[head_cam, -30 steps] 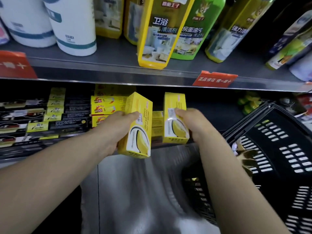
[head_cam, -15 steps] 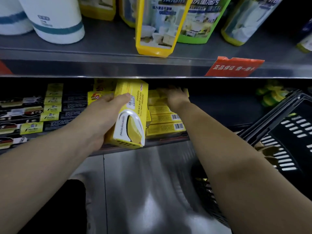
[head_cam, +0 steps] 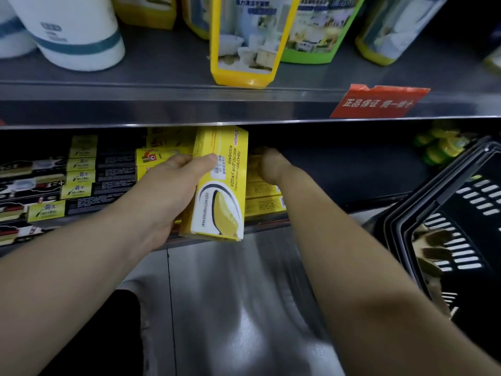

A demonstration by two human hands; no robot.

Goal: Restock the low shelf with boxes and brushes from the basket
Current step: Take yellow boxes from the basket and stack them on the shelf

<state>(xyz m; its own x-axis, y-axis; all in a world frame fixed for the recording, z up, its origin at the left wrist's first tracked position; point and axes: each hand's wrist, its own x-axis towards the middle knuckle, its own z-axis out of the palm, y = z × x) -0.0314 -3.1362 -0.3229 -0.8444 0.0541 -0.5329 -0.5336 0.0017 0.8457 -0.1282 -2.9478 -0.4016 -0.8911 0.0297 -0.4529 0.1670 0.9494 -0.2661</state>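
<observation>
Low shelf (head_cam: 352, 185) sits dead ahead. My left hand (head_cam: 173, 185) grips a yellow box (head_cam: 219, 191) upright at its front lip. My right hand (head_cam: 267, 164) is farther in, on the stacked boxes (head_cam: 264, 204), and I can't tell its grip.

Yellow bottle (head_cam: 244, 50) on upper shelf (head_cam: 162, 109); red tag (head_cam: 378, 101) right; white roll (head_cam: 76, 31) left

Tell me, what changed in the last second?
The right hand pushed its box into the low shelf and now reaches in among the stack; whether it has let go is unclear. The left hand still holds its yellow box upright. The basket stayed put.
</observation>
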